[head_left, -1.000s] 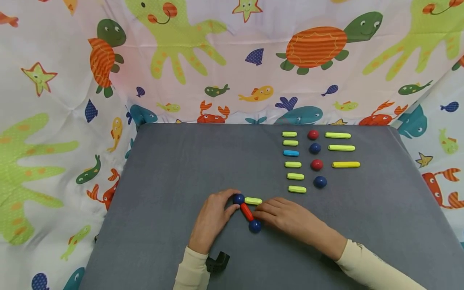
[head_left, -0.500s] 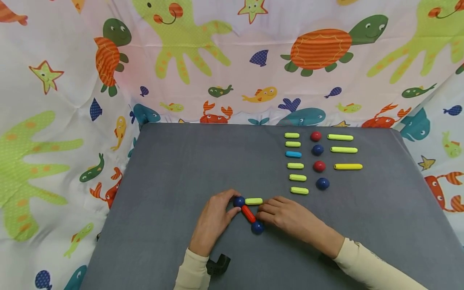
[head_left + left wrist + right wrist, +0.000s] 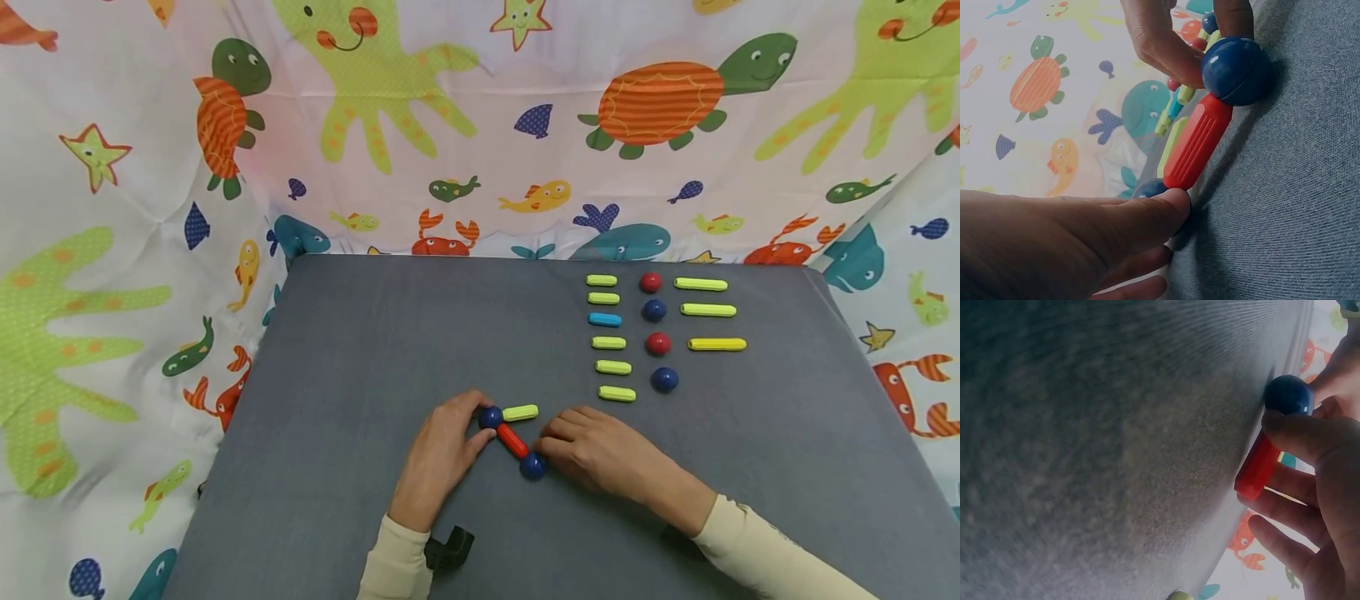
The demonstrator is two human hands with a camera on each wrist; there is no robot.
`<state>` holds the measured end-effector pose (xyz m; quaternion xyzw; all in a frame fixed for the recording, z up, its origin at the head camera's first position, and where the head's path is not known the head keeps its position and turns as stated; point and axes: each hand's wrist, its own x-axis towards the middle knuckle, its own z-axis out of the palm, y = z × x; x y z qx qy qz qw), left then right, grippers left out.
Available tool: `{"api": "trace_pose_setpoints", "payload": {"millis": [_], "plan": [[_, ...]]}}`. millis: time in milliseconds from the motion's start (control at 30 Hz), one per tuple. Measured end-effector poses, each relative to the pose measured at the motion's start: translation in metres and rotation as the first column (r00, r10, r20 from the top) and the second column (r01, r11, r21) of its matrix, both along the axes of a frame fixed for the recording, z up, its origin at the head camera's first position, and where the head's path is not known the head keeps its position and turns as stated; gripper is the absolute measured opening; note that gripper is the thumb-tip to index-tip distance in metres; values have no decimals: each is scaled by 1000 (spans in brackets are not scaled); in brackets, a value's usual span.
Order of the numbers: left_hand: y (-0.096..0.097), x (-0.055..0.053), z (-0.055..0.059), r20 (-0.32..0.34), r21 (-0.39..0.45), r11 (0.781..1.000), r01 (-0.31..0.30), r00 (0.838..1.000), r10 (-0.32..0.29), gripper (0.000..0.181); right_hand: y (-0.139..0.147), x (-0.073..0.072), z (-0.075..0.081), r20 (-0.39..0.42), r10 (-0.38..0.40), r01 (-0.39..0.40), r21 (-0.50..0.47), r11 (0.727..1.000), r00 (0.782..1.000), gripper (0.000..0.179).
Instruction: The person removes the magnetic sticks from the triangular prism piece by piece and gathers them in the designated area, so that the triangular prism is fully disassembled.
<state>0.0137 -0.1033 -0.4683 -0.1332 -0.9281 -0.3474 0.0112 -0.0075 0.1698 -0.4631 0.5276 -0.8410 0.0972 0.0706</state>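
Observation:
A red rod (image 3: 513, 441) joins two blue balls on the grey table, and a short yellow-green rod (image 3: 520, 412) sticks out to the right from the upper ball (image 3: 491, 417). My left hand (image 3: 441, 458) pinches this upper ball between thumb and forefinger. In the left wrist view its thumb partly hides that ball. With bent fingers, my right hand (image 3: 600, 454) holds the lower ball (image 3: 533, 466) from the right. In the right wrist view, my right thumb (image 3: 1294, 432) crosses in front of where a blue ball (image 3: 1288, 394) meets the red rod.
Right of centre, a column holds several short yellow-green rods (image 3: 617, 393) and one light-blue rod (image 3: 604, 319). Beside it stand red balls (image 3: 658, 343) and blue balls (image 3: 664, 380), then longer yellow rods (image 3: 717, 343). A sea-animal curtain (image 3: 465, 108) hangs behind the table.
The joined piece has turned slightly: the lower ball moved a little away from me, and the yellow-green rod now tilts upward, with a wider gap between it and my right hand.

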Motion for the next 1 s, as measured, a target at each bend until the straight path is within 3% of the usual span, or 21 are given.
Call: {"api": "trace_pose_setpoints", "payload": {"millis": [300,600,1000], "plan": [[0,3,0,10,11,1000,-17,1000,16,34,5,0,1,-18,-38,38,-8,999,999,19],[2,7,1,49,-16,1000,-21,999,21,35,22,-1,4,-31,-136,135,-19,991,990,28],[9,9,2,54,-28,999,-15,998,16,34,32,1,0,-23,-162,159,-86,983,987,21]]}}
